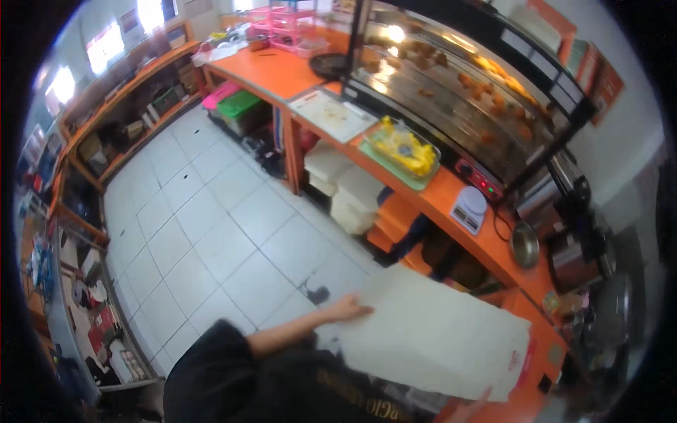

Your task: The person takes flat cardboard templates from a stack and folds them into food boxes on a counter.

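Note:
A large, flat, off-white sheet (430,328), perhaps a flattened sack, spans the space in front of me, with a small red print near its right end. My left hand (351,308) is closed on its left edge, the thumb side showing and the other fingers partly hidden under it. At the near right corner, my right hand (471,407) is partly cut off and blurred; its fingers grip the sheet's edge. The right end of the sheet overlaps the orange counter (532,335).
A lit glass warmer (458,88) with fried food stands on the counter. Before it are a white kitchen scale (470,209), a tray of yellow items (402,148) and a white board (331,115). A metal bowl (524,244) sits right. Shelves (134,92) line the left; tiles cover the floor.

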The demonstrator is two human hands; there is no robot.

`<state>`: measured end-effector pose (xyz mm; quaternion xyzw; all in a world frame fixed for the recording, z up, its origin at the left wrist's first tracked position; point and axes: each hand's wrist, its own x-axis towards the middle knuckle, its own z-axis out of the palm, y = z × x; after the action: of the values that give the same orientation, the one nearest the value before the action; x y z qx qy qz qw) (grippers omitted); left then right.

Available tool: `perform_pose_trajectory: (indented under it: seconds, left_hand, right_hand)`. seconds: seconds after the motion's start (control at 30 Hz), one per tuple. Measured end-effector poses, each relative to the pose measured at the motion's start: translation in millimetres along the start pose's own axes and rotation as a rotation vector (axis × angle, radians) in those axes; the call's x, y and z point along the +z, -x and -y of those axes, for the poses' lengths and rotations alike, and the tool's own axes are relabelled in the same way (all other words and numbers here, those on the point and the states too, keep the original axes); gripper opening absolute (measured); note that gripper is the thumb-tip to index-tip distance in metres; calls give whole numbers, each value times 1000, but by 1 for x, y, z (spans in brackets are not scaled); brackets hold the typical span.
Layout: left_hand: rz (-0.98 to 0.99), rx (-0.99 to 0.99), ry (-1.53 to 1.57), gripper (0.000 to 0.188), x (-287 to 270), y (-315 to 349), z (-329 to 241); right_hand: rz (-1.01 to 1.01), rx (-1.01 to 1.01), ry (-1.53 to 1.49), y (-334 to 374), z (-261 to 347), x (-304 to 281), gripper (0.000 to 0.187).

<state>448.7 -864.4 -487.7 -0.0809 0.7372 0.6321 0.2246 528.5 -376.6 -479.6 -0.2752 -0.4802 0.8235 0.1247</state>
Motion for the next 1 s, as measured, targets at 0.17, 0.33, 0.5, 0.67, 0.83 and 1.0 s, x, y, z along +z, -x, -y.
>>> perform_pose_trajectory:
  seconds: [0.17,0.33,0.5,0.67,0.83,1.0]
  left_hand:
    - [-375,-164,194,31,-107,152,129]
    - [-821,-314,112,28,-183,286,174]
    - [-1007,-433,168,28,-213,387,229]
    - [-1235,-345,226,23,-214,417,241]
    - [-1256,-411,480,26,-233,359,261]
    - [-1362,-357,429,29,-296,199,273]
  right_hand:
    - [289,152,128,41,-93,106,51]
    - [408,458,252,104,-212,239,42]
    - [596,746,242,131,-354,280,38]
    - [635,874,270,153,-414,359,39]
    - [652,807,308,116,-444,450,42]
    - [683,755,295,4,-480,577,50]
